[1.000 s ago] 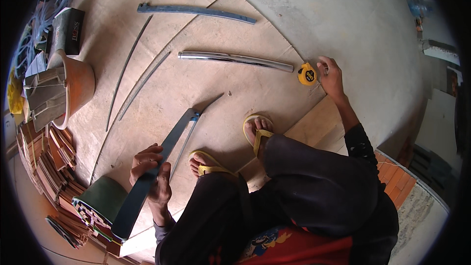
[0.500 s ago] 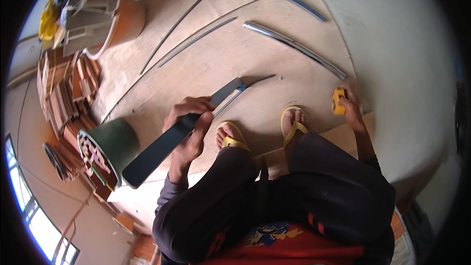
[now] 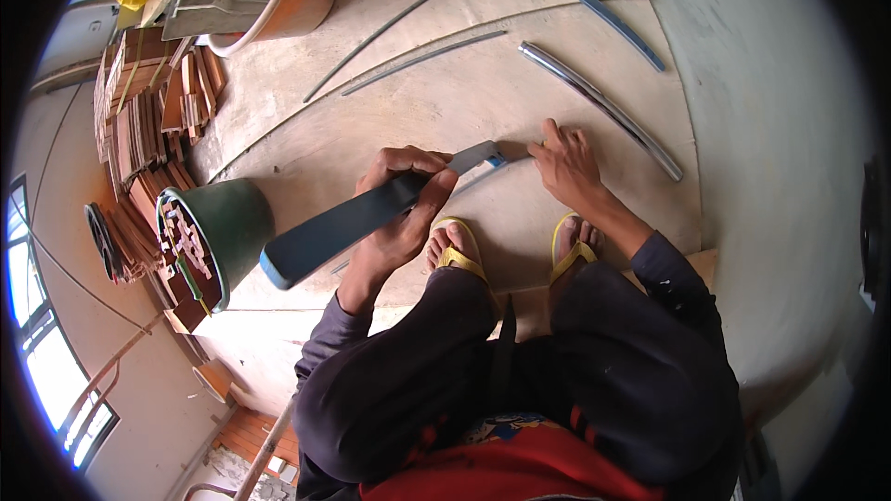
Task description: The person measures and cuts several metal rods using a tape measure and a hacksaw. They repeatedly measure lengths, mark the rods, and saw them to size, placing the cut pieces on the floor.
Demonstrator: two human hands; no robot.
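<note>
My left hand (image 3: 404, 209) is closed round a long, flat, dark blue-grey metal strip (image 3: 325, 230), holding it slantwise above the floor. Its near end points to the lower left; a small blue spot marks the far end. Just beyond that far end is my right hand (image 3: 568, 167), its fingers curled with the back of the hand upward. They cover most of a yellow tape measure (image 3: 552, 135), of which only a sliver shows. Under the strip runs a thin pale strip (image 3: 475, 181) on the floor, partly hidden by my left hand.
Ahead lie a shiny metal channel (image 3: 603, 107), a blue-grey bar (image 3: 594, 5) and thin rods (image 3: 422, 63). On the left are a green bucket (image 3: 237, 232) with scraps, stacked brown boards (image 3: 139, 144) and an orange bucket (image 3: 306, 0). A grey wall (image 3: 789, 176) closes the right side.
My right hand has moved left and forward, from beside my right knee to the strip's far end. The yellow tape measure, plain to see before, is now mostly covered. My left hand keeps its hold.
</note>
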